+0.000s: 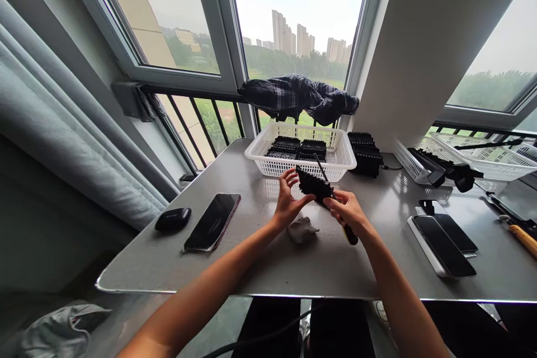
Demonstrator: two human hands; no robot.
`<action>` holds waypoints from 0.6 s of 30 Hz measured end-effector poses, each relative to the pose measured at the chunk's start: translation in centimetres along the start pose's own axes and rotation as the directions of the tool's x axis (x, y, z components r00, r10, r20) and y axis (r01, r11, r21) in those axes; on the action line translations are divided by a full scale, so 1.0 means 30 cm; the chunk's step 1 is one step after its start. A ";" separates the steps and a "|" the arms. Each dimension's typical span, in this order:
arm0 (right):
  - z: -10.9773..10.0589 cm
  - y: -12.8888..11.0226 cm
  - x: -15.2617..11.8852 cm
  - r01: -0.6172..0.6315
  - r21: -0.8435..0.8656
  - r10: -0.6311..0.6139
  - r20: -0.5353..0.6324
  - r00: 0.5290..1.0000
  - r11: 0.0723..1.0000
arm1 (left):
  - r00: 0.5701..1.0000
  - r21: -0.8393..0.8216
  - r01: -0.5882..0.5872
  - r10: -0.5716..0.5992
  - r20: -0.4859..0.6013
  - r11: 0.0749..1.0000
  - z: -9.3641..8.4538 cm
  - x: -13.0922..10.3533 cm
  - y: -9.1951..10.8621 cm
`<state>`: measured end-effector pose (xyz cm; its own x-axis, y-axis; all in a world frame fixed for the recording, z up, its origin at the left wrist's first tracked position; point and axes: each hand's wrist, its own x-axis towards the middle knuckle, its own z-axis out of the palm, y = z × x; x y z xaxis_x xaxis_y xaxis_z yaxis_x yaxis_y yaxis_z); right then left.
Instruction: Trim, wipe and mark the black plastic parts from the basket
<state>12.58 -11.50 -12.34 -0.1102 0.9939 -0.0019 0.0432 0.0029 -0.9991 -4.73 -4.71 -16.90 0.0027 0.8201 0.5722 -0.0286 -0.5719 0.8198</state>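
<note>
My left hand (289, 199) is closed on the left end of a black ridged part (314, 185), held tilted above the metal table (251, 268). At the part's right end, my right hand (346, 210) holds a slim tool (351, 235) with a dark and yellow handle. The tool's thin shaft points up and left, past the part, toward the white basket. A grey crumpled cloth (302, 231) lies under my hands. Behind them, the white basket (300, 169) holds several black ridged parts (285, 146).
A phone (213, 221) and a black case (173, 219) lie at the left. Stacked black parts (366, 155) stand right of the basket. Farther right are more phones (447, 243), white baskets (413, 162) and an orange-handled tool (524, 240). A plaid cloth (297, 96) hangs on the window rail.
</note>
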 end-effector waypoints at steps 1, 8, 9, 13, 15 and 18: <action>0.002 -0.001 -0.003 -0.010 -0.005 0.010 0.025 1.000 1.000 | 0.999 -0.050 0.040 -0.040 0.010 0.998 0.000 0.001 -0.008; -0.002 0.007 -0.003 0.001 -0.115 0.008 0.081 0.997 0.993 | 0.977 -0.118 0.197 -0.205 -0.060 0.973 -0.005 0.002 0.016; -0.009 0.013 0.002 0.019 -0.131 -0.012 0.054 0.998 0.991 | 0.975 -0.114 0.187 -0.198 -0.099 0.976 -0.009 0.005 0.018; -0.036 0.039 0.018 0.109 -0.261 -0.153 -0.158 0.975 0.959 | 0.975 -0.044 0.095 -0.102 -0.198 0.995 -0.030 0.019 0.000; -0.045 0.043 0.020 0.139 -0.386 -0.241 -0.232 0.942 0.912 | 0.976 0.004 0.080 -0.077 -0.202 0.997 -0.040 0.025 -0.014; -0.050 0.040 0.014 0.164 -0.559 -0.332 -0.214 0.919 0.813 | 0.983 0.061 0.058 -0.046 -0.177 0.996 -0.047 0.031 -0.020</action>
<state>14.09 -10.91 -13.49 0.0966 0.9356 0.3395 0.5716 0.2271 -0.7884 -6.13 -3.59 -16.90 -0.1731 0.8358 0.5210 0.0330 -0.5237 0.8512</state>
